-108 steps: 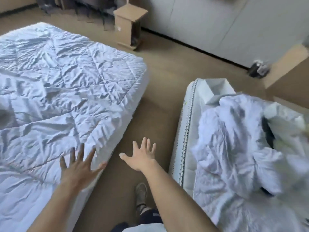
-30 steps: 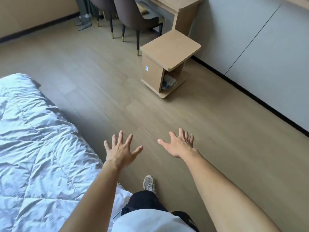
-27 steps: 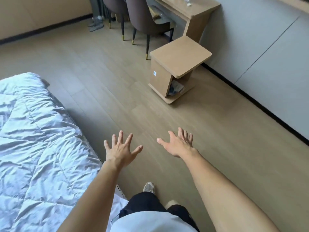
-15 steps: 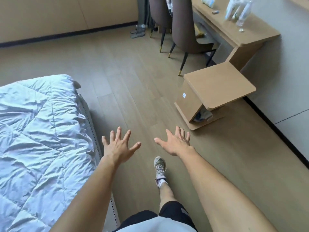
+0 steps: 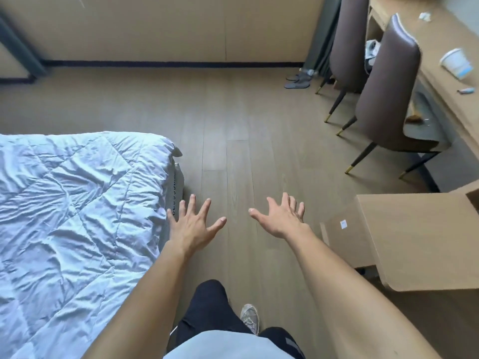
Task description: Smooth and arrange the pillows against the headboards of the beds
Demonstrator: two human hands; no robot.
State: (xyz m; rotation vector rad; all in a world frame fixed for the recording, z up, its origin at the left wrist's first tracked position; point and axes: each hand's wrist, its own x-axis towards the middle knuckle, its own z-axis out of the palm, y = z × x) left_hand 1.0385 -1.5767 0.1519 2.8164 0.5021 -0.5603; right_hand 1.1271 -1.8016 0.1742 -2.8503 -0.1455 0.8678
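A bed with a wrinkled white quilted cover (image 5: 72, 216) fills the left side; only its foot end and corner show. No pillow or headboard is in view. My left hand (image 5: 191, 226) hovers just past the bed's corner over the floor, fingers spread, holding nothing. My right hand (image 5: 281, 218) is stretched forward over the wooden floor, palm turned inward, fingers apart and empty. Both arms reach out in front of me.
A low wooden side table (image 5: 414, 239) stands at the right. Two dark chairs (image 5: 383, 99) sit at a long wooden desk (image 5: 445, 47) carrying a paper cup (image 5: 456, 64). Grey slippers (image 5: 298, 80) lie by the far wall. My leg and shoe (image 5: 250, 318) are below.
My view has swung left from the space between two beds, past the side table, to the bed's foot and far wall. Both hands stayed open and outstretched.
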